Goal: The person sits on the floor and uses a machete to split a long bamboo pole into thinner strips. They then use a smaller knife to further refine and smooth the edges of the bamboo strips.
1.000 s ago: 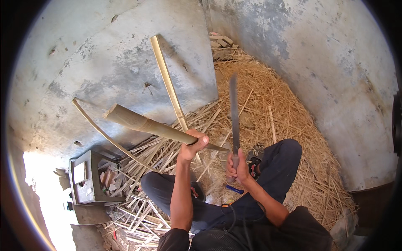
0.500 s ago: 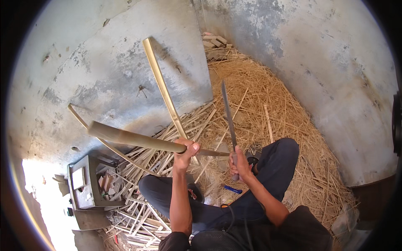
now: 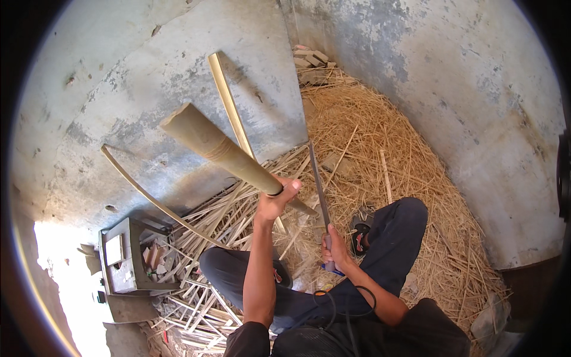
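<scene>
My left hand point(image 3: 275, 201) is closed round a split bamboo piece point(image 3: 223, 149). Its broad greenish end rises toward the upper left, and its other end shows beyond my fingers near the knife. In my right hand point(image 3: 336, 247) is the handle of a long knife point(image 3: 317, 184), whose narrow dark blade points up and away. Blade and bamboo stand apart, with the bamboo's lower end just left of the blade. A small blue object point(image 3: 333, 271) lies on the ground, partly hidden below my right hand.
A bamboo strip point(image 3: 228, 95) leans on the wall, and a thin curved strip point(image 3: 157, 202) stands left. Split strips point(image 3: 196, 315) and shavings point(image 3: 363, 125) cover the ground. A box-like frame point(image 3: 122, 256) holds brick fragments. Bricks point(image 3: 312, 58) are piled in the far corner.
The bamboo in my left hand has swung upward and right, now pointing more steeply up. My right hand and the knife have dropped slightly, and the blade has shifted left.
</scene>
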{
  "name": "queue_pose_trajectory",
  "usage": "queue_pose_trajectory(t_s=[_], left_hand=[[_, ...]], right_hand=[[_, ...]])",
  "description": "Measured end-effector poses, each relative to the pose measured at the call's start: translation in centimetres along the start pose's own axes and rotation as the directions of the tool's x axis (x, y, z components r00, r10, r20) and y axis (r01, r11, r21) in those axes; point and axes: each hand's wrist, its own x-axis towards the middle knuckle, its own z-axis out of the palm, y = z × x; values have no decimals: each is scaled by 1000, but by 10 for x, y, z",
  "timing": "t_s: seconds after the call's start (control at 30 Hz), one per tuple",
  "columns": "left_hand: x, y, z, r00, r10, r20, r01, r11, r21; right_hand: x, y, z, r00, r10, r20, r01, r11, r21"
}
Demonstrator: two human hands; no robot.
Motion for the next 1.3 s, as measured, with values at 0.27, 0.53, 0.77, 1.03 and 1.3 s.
queue_pose_trajectory(t_s=[0.27,0.53,0.77,1.03,1.3], left_hand=[[1,0,13,992,81,93,-79,997,-26],[-13,1,-2,996,85,5,-84,995,-61],[-25,4,-18,998,64,-20,-63,997,39],[-20,8,-5,997,78,-27,-78,997,1],[-30,-3,-22,990,125,-72,-125,992,-1]], right_hand=[[-21,-52,38,965,-201,170,184,977,112],[38,40,-8,998,64,0,-64,990,-124],[48,47,-10,976,208,-65,-214,972,-101],[-3,-44,47,930,-294,220,280,955,92],[34,36,-7,973,219,-65,-227,959,-170]])
